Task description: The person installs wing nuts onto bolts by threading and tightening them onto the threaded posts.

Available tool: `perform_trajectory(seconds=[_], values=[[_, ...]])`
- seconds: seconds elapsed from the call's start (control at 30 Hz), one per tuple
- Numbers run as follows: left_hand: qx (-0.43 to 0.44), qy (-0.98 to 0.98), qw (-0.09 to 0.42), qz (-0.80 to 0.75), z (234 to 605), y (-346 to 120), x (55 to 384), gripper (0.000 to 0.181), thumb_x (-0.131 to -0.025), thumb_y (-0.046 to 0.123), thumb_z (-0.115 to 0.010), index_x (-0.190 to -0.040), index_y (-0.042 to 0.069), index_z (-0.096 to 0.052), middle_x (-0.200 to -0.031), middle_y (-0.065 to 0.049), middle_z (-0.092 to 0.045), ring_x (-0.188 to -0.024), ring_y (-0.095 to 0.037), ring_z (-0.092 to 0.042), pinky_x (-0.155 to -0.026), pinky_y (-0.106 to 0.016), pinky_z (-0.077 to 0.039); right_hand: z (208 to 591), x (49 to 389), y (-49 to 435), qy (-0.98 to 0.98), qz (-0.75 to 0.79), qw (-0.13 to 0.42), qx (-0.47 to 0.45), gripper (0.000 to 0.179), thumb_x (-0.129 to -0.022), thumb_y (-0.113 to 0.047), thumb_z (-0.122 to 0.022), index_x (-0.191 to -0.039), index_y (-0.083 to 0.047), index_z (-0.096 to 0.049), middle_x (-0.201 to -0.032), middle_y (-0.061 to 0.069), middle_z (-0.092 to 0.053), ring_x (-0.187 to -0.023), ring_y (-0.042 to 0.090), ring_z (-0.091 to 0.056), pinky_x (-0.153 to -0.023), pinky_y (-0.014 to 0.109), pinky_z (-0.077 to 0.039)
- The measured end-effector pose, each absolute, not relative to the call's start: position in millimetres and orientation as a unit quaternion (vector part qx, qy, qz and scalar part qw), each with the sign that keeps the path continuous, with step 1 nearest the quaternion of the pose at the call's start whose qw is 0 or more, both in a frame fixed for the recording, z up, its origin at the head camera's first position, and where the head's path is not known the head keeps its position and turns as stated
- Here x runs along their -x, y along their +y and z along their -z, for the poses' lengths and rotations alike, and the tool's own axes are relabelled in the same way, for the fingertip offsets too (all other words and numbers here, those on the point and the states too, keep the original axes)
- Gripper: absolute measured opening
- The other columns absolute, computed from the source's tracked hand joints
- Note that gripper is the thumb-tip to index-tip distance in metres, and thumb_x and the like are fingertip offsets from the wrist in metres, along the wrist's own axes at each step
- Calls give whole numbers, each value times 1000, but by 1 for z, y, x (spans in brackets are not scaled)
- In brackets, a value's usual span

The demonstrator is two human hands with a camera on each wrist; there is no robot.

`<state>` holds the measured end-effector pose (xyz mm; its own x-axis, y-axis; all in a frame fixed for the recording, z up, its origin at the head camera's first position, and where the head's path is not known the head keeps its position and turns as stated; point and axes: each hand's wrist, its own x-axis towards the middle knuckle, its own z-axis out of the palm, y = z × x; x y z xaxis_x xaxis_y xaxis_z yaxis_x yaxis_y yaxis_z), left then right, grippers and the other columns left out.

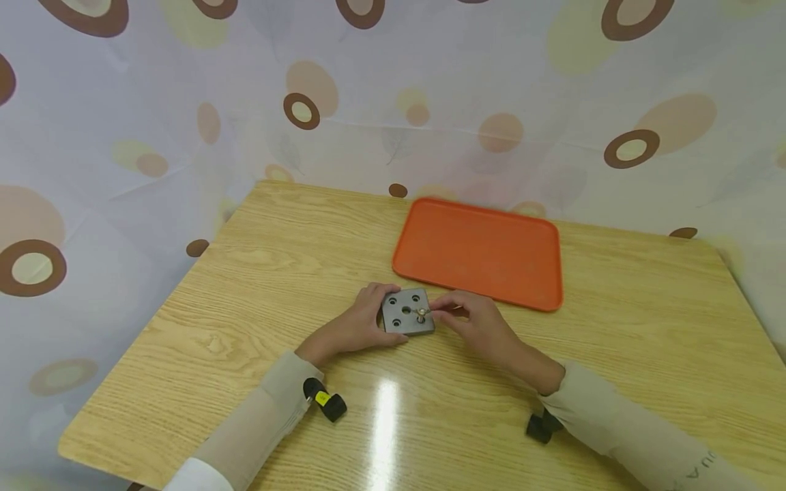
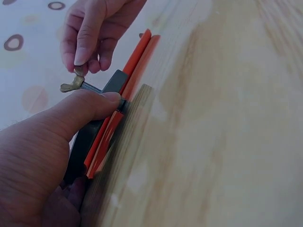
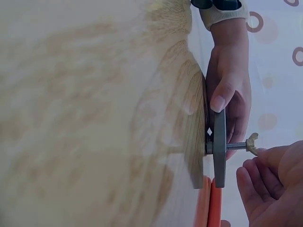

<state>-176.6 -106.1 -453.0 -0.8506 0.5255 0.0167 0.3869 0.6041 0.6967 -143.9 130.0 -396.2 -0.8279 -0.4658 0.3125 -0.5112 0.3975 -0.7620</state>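
Note:
A square grey metal plate (image 1: 408,324) with several round holes is held just over the wooden table. My left hand (image 1: 359,326) grips its left side, with the thumb along the near edge and the fingers at the far one. Upright in the hole at the plate's right front is a wing bolt (image 1: 421,313) with a brass-coloured head. My right hand (image 1: 482,324) pinches one wing of that head between thumb and forefinger. In the right wrist view the threaded shank (image 3: 236,146) shows above the plate, and a short dark cylinder (image 3: 209,147) sits below it.
Behind the hands an orange tray (image 1: 479,252) lies on the wooden table (image 1: 258,273), its near edge close to the plate. A patterned cloth (image 1: 467,82) hangs behind the table. Small black cameras are strapped at both sleeves.

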Motion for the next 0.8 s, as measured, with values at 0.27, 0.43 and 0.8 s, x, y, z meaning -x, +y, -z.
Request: perform_trajectory(seconds=[0.27,0.43,0.8], values=[[-261,889,94,-363,455,-106,177,86,-73,47,-75,-139,15,-31,-128,-3,-36,-105,-16,-35,-87,-32,-35,395,143,129,-833,-465,23,-300,10,-84,5,-64,-94,5,-66,-91,15,-66,-85,27,-63,-74,35,-50],[-260,889,94,-364,455,-106,177,86,-73,47,-75,-139,15,-31,-128,-3,-36,-105,-16,-35,-87,-33,-35,395,143,128,-832,-465,22,-302,11,-83,6,-64,-94,5,-65,-91,15,-65,-85,28,-62,-74,35,-50],[-255,891,101,-363,456,-106,177,86,-73,47,-74,-140,17,-30,-127,-1,-35,-105,-15,-35,-87,-32,-35,394,143,127,-829,-484,-4,-280,22,-84,1,-65,-105,9,-61,-101,20,-63,-93,30,-61,-80,38,-48]])
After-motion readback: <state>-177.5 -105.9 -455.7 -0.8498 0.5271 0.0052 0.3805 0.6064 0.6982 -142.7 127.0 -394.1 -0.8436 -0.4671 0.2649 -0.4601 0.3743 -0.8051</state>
